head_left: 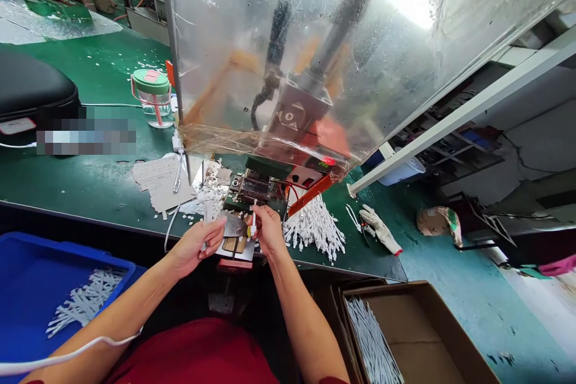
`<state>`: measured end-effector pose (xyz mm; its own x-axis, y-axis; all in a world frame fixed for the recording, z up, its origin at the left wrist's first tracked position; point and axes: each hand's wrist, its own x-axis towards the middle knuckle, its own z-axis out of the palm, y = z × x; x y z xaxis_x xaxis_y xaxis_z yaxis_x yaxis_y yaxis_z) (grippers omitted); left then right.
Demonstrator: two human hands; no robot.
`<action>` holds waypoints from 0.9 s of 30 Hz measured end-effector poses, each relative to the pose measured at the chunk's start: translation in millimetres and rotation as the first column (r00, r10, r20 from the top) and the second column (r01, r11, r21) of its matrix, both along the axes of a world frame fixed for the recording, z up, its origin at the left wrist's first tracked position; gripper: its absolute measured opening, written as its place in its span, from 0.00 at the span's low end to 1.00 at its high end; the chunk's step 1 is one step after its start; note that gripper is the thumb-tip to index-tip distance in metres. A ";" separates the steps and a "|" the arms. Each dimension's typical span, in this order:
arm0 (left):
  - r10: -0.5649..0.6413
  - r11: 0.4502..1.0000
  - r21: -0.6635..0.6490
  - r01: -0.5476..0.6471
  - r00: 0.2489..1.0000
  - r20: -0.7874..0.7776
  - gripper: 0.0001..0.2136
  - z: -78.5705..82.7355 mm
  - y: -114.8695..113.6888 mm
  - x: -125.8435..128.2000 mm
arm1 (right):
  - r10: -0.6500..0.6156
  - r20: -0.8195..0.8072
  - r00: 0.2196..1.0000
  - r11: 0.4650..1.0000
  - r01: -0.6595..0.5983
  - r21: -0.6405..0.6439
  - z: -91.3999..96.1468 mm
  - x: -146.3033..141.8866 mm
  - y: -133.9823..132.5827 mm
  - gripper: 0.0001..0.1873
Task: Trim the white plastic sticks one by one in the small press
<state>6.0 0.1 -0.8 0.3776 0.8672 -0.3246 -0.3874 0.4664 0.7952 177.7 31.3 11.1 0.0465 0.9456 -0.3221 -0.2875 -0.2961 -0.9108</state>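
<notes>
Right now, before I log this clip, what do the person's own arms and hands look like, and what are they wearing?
The left hand and right hand are bare, with no gloves, and both forearms are uncovered. A dark red top shows at the bottom of the view, with a red sleeve edge near the frame. A thin white cable lies across the left forearm.

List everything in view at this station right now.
bench: one, green, across the view
press: one, grey, behind a plastic sheet
tumbler: one, clear with green lid, on the bench
paper: one sheet, off-white, on the bench
strip pile: many, white, beside the press
glove: one, white, on the bench
crate: one, blue, lower left, holding white strips
box: one, brown cardboard, lower right, holding white strips
left hand: one, bare, near the press
right hand: one, bare, pinching a strip
</notes>
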 end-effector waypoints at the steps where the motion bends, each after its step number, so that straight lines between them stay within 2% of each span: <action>1: -0.011 1.000 0.012 0.011 1.000 -0.022 0.27 1.7 0.9 2.3 | 0.000 -0.005 1.000 1.000 0.000 0.000 0.4 -0.5 0.5 0.16; 3: -0.023 0.999 0.026 0.025 0.998 -0.064 0.27 4.8 3.4 7.5 | -0.001 -0.015 1.000 1.000 0.001 -0.002 1.0 -1.9 0.8 0.18; 6: 0.001 0.999 0.048 0.006 0.991 -0.132 0.21 7.9 7.7 16.3 | 0.010 -0.018 1.000 1.000 -0.010 -0.002 0.2 -1.8 -3.5 0.19; 9: 0.016 0.997 0.080 0.001 0.978 -0.208 0.20 9.3 10.6 24.3 | 0.055 0.052 0.997 0.998 -0.056 0.024 -3.3 11.3 -14.8 0.18; 12: -0.002 0.995 0.094 0.030 0.960 -0.279 0.25 9.6 12.5 30.4 | 0.050 0.224 0.973 0.997 -0.061 0.042 -7.8 52.1 -28.9 0.17; 14: -0.016 0.995 0.086 0.045 0.949 -0.316 0.26 9.4 13.4 33.8 | -0.045 0.398 0.916 0.998 0.025 0.054 -9.3 96.7 -36.1 0.16; 16: -0.020 0.995 0.082 0.051 0.939 -0.342 0.25 9.2 14.1 37.2 | -0.177 0.610 0.772 0.984 0.153 0.092 -9.4 149.1 -39.0 0.13; 17: -0.017 0.995 0.085 0.050 0.936 -0.353 0.25 9.2 14.4 38.8 | -0.233 0.727 0.646 0.970 0.209 0.125 -9.2 175.1 -38.5 0.12; 19: -0.007 0.994 0.101 0.047 0.929 -0.369 0.23 9.3 15.2 41.9 | -0.217 0.909 0.356 0.962 0.234 0.138 -9.2 220.0 -33.4 0.09; 20: -0.004 0.993 0.107 0.048 0.926 -0.376 0.23 9.5 15.6 43.3 | -0.169 0.955 0.245 0.967 0.228 0.113 -9.6 236.9 -29.3 0.09; 21: -0.006 0.992 0.112 0.052 0.923 -0.384 0.23 9.8 16.1 44.6 | -0.118 0.979 0.169 0.973 0.218 0.079 -10.3 249.4 -24.5 0.09; 22: -0.011 0.992 0.113 0.060 0.920 -0.392 0.22 10.1 16.7 45.9 | -0.074 0.989 0.131 0.977 0.208 0.046 -11.2 257.8 -19.4 0.09; 24: -0.016 0.991 0.115 0.069 0.913 -0.407 0.22 10.7 18.2 48.4 | -0.025 0.993 0.113 0.984 0.179 0.005 -13.3 263.9 -9.0 0.10; 27: -0.001 0.989 0.131 0.063 0.904 -0.428 0.22 10.3 20.7 52.3 | 0.000 0.999 0.045 0.989 0.150 -0.007 -16.2 258.5 3.7 0.09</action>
<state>58.4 20.9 9.6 0.2582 0.9050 -0.3382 0.0155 0.3461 0.9381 436.2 35.1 -5.1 0.4620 0.8865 0.0258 0.8424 -0.4295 -0.3253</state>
